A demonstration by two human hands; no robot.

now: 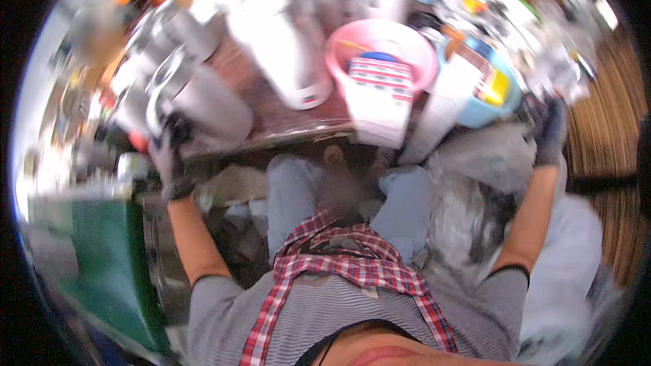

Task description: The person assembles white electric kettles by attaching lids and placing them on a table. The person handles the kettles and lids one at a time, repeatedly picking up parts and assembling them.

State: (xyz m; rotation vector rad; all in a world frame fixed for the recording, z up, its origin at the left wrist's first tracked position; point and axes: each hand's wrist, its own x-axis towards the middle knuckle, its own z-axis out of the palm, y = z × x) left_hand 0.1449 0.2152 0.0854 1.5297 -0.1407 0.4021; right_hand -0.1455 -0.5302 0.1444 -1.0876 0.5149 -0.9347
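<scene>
My left hand [169, 159], in a dark grey glove, is at the near rim of a pale grey jug-like cylinder [213, 105]. Its fingers curl at the loop-shaped handle [156, 98]; the jug lies tilted at the table's left front edge. On the far right my right hand [550, 129], gloved too, is raised beside crumpled clear plastic [485, 152]. Blur smears its fingers, so whether they grip the plastic does not show. Between the hands stand a white vessel [288, 61] and a pink basin [342, 44] with a patterned carton [380, 98] leaning out.
A light blue basin [485, 112] holds small packets, with a long white carton [441, 108] leaning against it. More white vessels crowd the back of the dark red table [271, 118]. Stacked brown cardboard [603, 108] rises at right; a green box [112, 251] stands at left.
</scene>
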